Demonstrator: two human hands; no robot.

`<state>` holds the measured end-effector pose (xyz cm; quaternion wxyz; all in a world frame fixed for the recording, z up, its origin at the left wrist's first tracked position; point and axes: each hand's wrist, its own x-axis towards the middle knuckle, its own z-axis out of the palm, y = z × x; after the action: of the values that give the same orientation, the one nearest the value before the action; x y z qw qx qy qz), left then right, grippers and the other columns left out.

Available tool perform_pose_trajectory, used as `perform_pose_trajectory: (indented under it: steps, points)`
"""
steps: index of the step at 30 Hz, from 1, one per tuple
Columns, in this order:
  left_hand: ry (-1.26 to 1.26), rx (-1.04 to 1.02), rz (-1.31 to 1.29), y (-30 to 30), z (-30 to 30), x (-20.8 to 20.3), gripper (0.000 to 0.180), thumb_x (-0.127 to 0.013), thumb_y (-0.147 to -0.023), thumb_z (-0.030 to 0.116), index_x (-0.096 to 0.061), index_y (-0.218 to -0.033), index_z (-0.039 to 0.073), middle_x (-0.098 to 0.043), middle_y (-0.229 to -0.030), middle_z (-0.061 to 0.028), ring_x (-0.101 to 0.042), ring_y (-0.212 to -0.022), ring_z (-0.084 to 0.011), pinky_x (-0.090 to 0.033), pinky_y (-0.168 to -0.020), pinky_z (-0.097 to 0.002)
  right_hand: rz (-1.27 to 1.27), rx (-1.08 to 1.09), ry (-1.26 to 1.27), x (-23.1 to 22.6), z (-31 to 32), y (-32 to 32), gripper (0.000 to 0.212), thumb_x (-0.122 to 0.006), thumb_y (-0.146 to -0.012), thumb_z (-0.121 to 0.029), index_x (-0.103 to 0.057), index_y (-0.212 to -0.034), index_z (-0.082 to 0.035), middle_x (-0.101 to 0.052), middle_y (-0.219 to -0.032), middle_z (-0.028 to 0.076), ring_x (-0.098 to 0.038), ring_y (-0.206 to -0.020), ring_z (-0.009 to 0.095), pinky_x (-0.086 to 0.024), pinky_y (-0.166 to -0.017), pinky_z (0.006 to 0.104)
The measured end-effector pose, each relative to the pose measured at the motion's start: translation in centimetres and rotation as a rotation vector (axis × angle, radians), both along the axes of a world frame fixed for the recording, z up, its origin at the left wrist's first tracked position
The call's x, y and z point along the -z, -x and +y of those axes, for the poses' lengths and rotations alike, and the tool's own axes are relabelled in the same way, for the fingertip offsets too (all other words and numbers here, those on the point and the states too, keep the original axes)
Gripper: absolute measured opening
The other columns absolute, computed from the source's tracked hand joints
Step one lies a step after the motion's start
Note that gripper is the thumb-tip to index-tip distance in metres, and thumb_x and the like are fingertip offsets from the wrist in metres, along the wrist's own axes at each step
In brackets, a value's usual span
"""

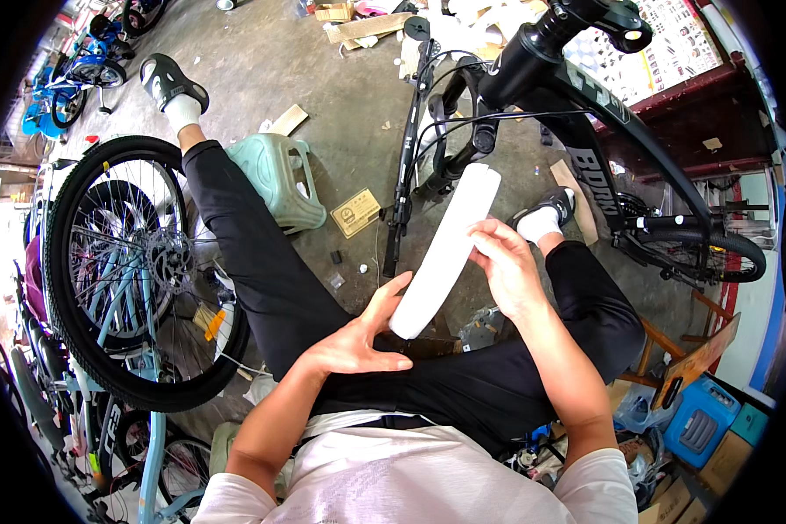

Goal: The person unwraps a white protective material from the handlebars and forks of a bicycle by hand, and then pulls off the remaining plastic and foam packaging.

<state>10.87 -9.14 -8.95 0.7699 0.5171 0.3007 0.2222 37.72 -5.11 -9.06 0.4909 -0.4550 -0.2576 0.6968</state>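
Observation:
My right hand (508, 266) pinches the edge of a long, narrow white piece (448, 253) with rounded ends; its exact kind I cannot make out. It slants over my lap, upper end away from me. Around its lower end my left hand (358, 341) is spread, thumb and fingers apart; whether a fingertip touches it I cannot tell. Just beyond stands a black bicycle frame (581, 131) with its fork (463, 144) towards me. Its handlebar (403, 166) hangs by cables, turned lengthwise beside the fork.
By my left leg stands a bicycle wheel (57, 288) with a disc rotor (170, 262). A pale green plastic stool (271, 179) and a yellowish card (355, 213) are on the floor. Bicycles crowd the left side. A blue case (701, 421) and a wooden stool (699, 358) lie at right.

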Motion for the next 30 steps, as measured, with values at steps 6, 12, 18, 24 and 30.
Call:
perform_pose_trajectory:
  steps: [6,12,18,24,30]
  points:
    - [0.372,-0.123,-0.056,-3.1,3.0,0.8,0.065,-0.052,-0.105,0.054,-0.044,-0.146,0.004,-0.065,-0.125,-0.0146,-0.066,-0.111,-0.0211,-0.053,-0.095,-0.0363,-0.069,-0.067,-0.073,0.6,-0.6,0.9,0.011,-0.064,-0.100,-0.010,-0.070,-0.102,-0.001,-0.059,-0.116,0.001,-0.058,-0.109,0.012,-0.042,-0.101,0.0292]
    - [0.605,-0.173,-0.077,-4.9,3.7,0.4,0.070,-0.044,-0.102,0.066,-0.052,-0.132,0.003,-0.068,-0.098,-0.0109,-0.067,-0.078,-0.0199,-0.057,-0.068,-0.0324,-0.069,-0.057,-0.092,-0.3,-0.5,0.9,0.012,-0.064,-0.101,-0.010,-0.070,-0.102,0.001,-0.058,-0.114,0.002,-0.058,-0.108,0.012,-0.043,-0.100,0.0290]
    - [1.009,0.006,-0.677,-3.9,3.3,3.2,0.083,-0.033,-0.101,0.074,-0.050,-0.141,0.003,-0.064,-0.108,-0.0152,-0.067,-0.086,-0.0250,-0.058,-0.067,-0.0350,-0.171,-0.129,-0.099,-0.1,-0.5,1.5,0.009,-0.064,-0.098,-0.005,-0.070,-0.098,0.002,-0.059,-0.113,0.004,-0.062,-0.097,0.014,-0.051,-0.085,0.0300]
    - [0.668,-0.013,-0.211,-4.4,4.5,-0.2,0.067,-0.055,-0.103,0.052,-0.045,-0.145,0.000,-0.064,-0.117,-0.0166,-0.069,-0.100,-0.0288,-0.062,-0.082,-0.0412,-0.845,-0.042,-0.381,0.7,-0.7,1.8,0.009,-0.069,-0.090,-0.005,-0.066,-0.095,0.002,-0.058,-0.115,0.014,-0.066,-0.092,0.024,-0.053,-0.081,0.0362]
    - [-0.062,-0.031,0.534,-5.3,4.0,0.9,0.056,-0.063,-0.096,0.022,-0.045,-0.144,-0.001,-0.072,-0.108,-0.0198,-0.073,-0.095,-0.0270,-0.058,-0.083,-0.0395,-0.993,-0.016,-0.402,1.0,-0.8,2.1,0.009,-0.068,-0.088,-0.005,-0.063,-0.093,0.001,-0.056,-0.117,0.016,-0.065,-0.092,0.029,-0.053,-0.082,0.0406]
